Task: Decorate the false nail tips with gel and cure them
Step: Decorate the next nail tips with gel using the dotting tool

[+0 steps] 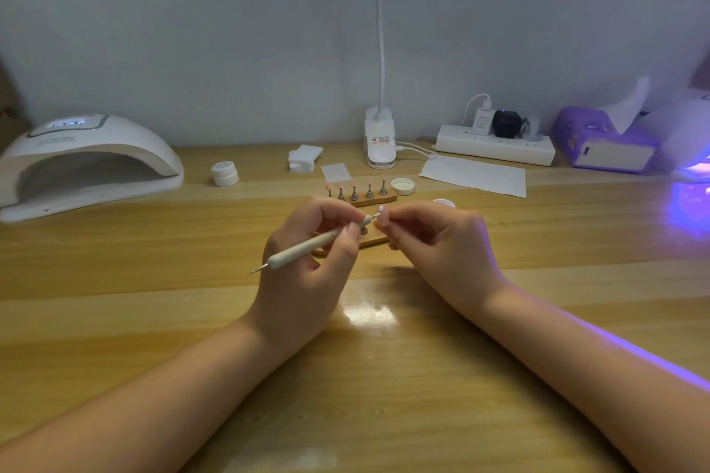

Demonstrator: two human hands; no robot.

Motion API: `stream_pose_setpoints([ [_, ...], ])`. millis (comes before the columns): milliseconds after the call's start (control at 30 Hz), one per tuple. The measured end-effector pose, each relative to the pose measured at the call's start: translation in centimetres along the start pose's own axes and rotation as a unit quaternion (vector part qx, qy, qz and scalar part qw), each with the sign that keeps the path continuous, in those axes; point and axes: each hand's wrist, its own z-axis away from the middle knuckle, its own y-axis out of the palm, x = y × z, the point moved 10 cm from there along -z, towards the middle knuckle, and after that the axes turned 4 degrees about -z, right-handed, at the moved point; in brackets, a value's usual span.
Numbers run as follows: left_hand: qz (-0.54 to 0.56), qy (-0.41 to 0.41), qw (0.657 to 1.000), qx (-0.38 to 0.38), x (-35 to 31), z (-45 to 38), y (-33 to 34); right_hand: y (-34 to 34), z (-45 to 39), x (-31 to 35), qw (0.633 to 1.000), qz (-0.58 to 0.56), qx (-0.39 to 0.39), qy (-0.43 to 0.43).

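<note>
- The pale wooden tabletop (153,280) runs back to a plain grey wall (192,31).
- A white domed nail curing lamp (84,161) sits at the far left; a second lamp (687,150) glows violet at the right edge.
- A white power strip (495,146) lies by the wall, with a purple tissue box (599,142) beside it.
- A wooden display strip (374,200) carries five metal stands with pink false nail tips (354,190).
- A small white gel jar (224,173) stands closed; its look-alike open lid (402,186) lies near the strip.
- The left hand (307,261) grips a beige dotting pen (307,246).
- The right hand (442,242) pinches one pale false nail tip (381,210) against the pen's point.
</note>
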Motion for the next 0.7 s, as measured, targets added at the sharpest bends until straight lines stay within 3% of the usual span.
stream_pose_setpoints([
  [700, -0.004, -0.030, 1.000, -0.002, 0.67, 0.09, 0.02, 0.00, 0.01, -0.06, 1.000, 0.014, 0.001, -0.002],
])
